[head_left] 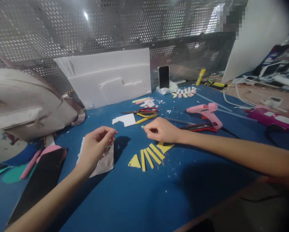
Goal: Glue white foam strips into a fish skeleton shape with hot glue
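Note:
My left hand [98, 141] is closed in a pinch above a white sheet of paper [105, 169] that bears small multicoloured bits [106, 151]. Whatever lies between those fingertips is too small to make out. With fingers curled, my right hand [160, 129] pinches a tiny pale green piece [142, 127]. Below it, yellow pieces lie in a fish-skeleton pattern: a rounded triangular head [134, 161] with a hole, several narrow strips [148, 158], and a tail [164, 148] partly under my right wrist. A cut white board piece [126, 120] lies between and beyond my hands.
Scissors [146, 114] and white scraps [149, 103] lie beyond my hands. At right are a pink glue gun [204, 112] and a magenta tool [271, 119]. A phone [164, 77] stands at the back; a pale backpack [25, 103] and black slab [38, 183] are left.

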A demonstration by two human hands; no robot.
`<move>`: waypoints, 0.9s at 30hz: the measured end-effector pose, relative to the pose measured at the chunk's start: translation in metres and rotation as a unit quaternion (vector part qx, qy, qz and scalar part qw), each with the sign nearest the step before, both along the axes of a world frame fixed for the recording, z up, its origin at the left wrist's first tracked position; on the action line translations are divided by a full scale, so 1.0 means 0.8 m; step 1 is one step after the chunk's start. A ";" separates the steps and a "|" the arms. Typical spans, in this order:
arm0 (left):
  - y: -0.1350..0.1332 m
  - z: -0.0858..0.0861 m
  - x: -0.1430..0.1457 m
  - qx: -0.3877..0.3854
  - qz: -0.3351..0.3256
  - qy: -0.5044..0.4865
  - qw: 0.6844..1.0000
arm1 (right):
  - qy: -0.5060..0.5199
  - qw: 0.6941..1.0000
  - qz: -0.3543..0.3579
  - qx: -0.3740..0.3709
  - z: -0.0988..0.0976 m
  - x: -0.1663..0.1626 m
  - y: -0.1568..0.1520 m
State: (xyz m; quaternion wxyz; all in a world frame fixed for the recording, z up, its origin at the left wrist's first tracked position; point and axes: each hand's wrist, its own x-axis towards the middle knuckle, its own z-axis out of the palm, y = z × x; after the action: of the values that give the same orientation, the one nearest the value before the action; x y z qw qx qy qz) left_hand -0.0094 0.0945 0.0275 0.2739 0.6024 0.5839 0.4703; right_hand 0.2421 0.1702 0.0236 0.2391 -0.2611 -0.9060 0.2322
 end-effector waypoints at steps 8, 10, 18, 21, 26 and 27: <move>-0.030 0.000 0.013 0.003 -0.043 -0.002 0.999 | 0.041 0.997 -0.038 -0.044 0.023 0.034 -0.039; -0.036 0.002 0.020 0.004 -0.056 0.002 0.998 | 0.077 0.995 -0.044 -0.054 0.035 0.032 -0.052; -0.046 0.021 0.056 0.037 -0.091 -0.010 0.995 | 0.166 0.968 0.014 -0.187 0.063 -0.006 -0.087; -0.046 0.028 0.060 0.058 -0.092 -0.017 0.994 | 0.163 0.964 0.018 -0.210 0.059 -0.013 -0.084; -0.047 0.030 0.050 0.062 -0.068 -0.005 0.996 | 0.169 0.960 0.027 -0.224 0.053 -0.015 -0.073; -0.047 0.028 0.047 0.059 -0.064 0.000 0.996 | 0.169 0.958 0.033 -0.228 0.052 -0.016 -0.072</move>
State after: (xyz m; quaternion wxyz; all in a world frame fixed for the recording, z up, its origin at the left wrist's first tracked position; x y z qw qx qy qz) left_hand 0.0281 0.0566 0.0498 0.2677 0.6533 0.5154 0.4857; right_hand 0.2290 0.1127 0.0652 0.3153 -0.2359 -0.7835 0.4807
